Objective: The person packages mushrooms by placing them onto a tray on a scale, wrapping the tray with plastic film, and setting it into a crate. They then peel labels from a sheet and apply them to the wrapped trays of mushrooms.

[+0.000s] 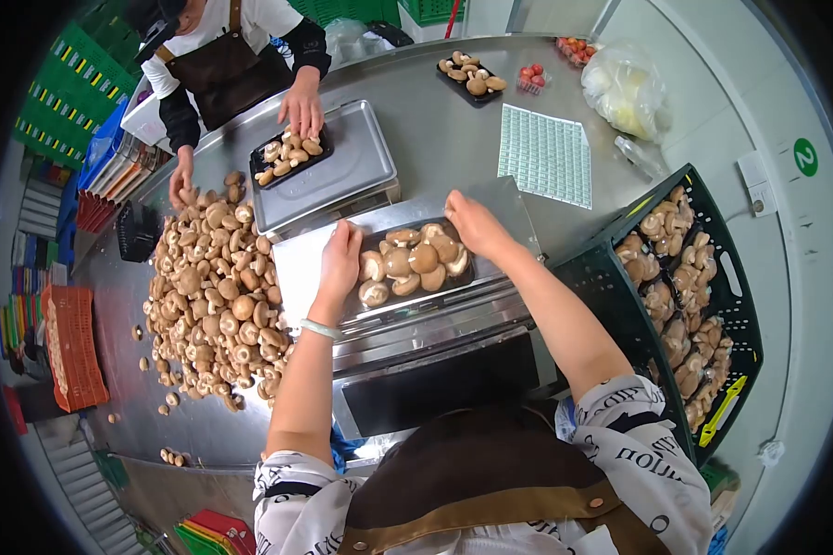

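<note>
A black tray of shiitake mushrooms (412, 264) lies in front of me on a metal wrapping machine (435, 324), with a glossy sheen of clear film over it. My left hand (340, 259) is closed at the tray's left side, its fingers pinched on what looks like the film's edge. Beyond the tray's far right corner, my right hand (477, 225) is closed in a similar pinch on the film, which is barely visible. To the left spreads a large heap of loose shiitake mushrooms (215, 287).
Across the table, a co-worker's hand (303, 104) touches a mushroom tray on a scale (366, 153); the other hand is at the heap. A label sheet (546, 153), another mushroom tray (470, 76) and a plastic bag (623, 88) lie beyond. A dark crate (611, 301) holds packed mushrooms.
</note>
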The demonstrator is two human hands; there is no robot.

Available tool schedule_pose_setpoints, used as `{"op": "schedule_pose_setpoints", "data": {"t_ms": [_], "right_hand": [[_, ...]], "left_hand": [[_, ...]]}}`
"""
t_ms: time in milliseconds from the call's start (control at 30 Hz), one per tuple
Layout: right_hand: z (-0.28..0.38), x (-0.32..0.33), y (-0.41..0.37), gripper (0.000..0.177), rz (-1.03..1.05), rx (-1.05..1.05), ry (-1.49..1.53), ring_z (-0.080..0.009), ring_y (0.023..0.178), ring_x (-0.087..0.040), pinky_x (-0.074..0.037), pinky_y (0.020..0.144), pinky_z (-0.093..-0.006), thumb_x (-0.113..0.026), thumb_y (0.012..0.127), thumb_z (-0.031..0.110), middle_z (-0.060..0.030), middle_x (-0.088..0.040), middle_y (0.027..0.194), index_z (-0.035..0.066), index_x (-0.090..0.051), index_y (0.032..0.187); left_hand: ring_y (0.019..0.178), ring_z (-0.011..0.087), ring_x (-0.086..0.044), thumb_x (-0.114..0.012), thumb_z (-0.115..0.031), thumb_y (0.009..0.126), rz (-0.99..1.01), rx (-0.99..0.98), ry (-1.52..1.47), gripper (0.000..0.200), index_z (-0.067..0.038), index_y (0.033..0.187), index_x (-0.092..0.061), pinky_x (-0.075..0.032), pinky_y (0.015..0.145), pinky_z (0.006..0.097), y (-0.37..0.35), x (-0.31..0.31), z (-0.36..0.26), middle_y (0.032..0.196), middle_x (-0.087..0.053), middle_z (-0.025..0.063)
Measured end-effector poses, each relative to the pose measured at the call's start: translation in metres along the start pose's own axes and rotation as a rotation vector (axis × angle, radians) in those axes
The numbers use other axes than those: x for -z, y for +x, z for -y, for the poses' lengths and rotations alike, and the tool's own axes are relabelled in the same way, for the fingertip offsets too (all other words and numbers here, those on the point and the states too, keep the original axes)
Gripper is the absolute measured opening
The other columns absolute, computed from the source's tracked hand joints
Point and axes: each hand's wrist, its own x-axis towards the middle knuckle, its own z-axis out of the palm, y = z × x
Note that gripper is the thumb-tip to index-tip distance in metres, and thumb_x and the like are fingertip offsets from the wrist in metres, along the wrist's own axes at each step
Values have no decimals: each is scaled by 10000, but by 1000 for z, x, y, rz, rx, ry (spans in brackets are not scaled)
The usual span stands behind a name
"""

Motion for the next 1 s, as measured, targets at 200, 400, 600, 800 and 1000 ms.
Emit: {"op": "schedule_pose_setpoints", "data": {"t_ms": [200, 400, 600, 800, 1000], "right_hand": [[2, 4, -21, 420, 142, -43, 480, -291, 920, -649, -480, 774, -403, -646, 894, 336, -222, -656, 1003, -5, -569, 1128], [9, -3, -77, 399, -19, 176, 158, -374, 753, -605, -452, 664, -424, -556, 944, 374, -186, -614, 773, -17, -600, 880], [78, 44, -116, 398, -30, -28, 444, -301, 610, -508, -426, 616, -394, -517, 972, 349, -192, -540, 683, -32, -547, 860], [100, 63, -187, 362, 129, -51, 473, -255, 669, -522, -440, 663, -365, -504, 978, 335, -189, -567, 750, -15, -560, 906], [39, -22, -235, 419, 125, -187, 239, -442, 833, -593, -460, 706, -470, -486, 972, 383, -265, -606, 825, -21, -572, 898]], "left_hand": [[751, 101, -521, -574, -230, 961, 184, 239, -370, 253, 15, 1007, -616, -445, 639, 273, -20, 13, -15, 808, -614, 18], [611, 219, -492, -521, -308, 979, 96, -31, -37, 384, 51, 869, -601, -412, 604, 391, -74, 15, -29, 657, -558, 144], [515, 166, -371, -511, -227, 982, -80, 67, -147, 339, 40, 778, -558, -353, 504, 326, -117, 42, -111, 554, -416, 123], [549, 185, -410, -505, -291, 988, 96, 221, 1, 346, 15, 862, -607, -401, 541, 347, -192, 56, -147, 600, -486, 145], [733, 483, -576, -518, -347, 965, 126, 318, 72, 380, 10, 869, -607, -437, 611, 487, -233, -19, -60, 703, -588, 267]]}}
